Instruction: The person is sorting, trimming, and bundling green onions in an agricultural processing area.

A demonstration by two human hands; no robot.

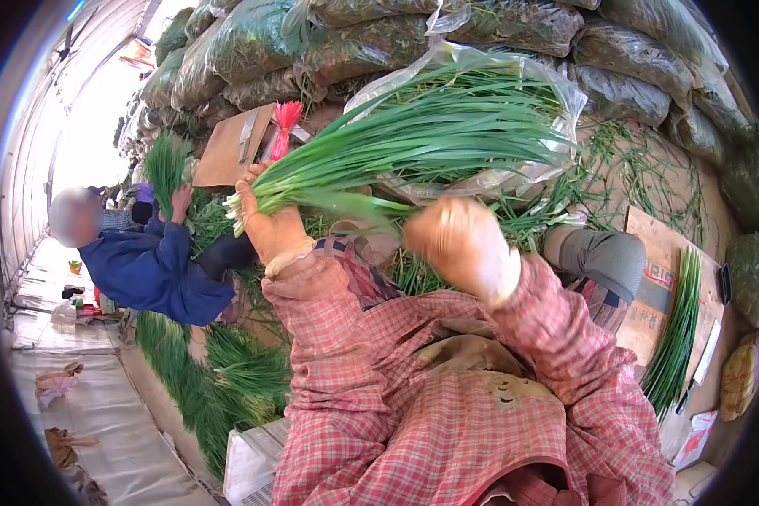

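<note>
A large bunch of long green stalks (430, 131) with pale root ends lies in my gloved left hand (270, 223), whose fingers are wrapped round it near the white ends. The leaves fan out to the right over an open clear plastic bag (569, 97) that holds more greens. My gloved right hand (455, 240) is right of and below the bunch, smeared by motion. A blurred green stalk (354, 205) stretches between the two hands; whether my right hand grips it is unclear.
Filled plastic sacks (354, 51) are stacked along the back. A co-worker (156, 261) in blue sits at the left, holding greens. Cardboard (228, 148) bears a knife (246, 137) beside red ties (287, 118). More stalks (679, 320) and a knife (707, 352) lie at the right.
</note>
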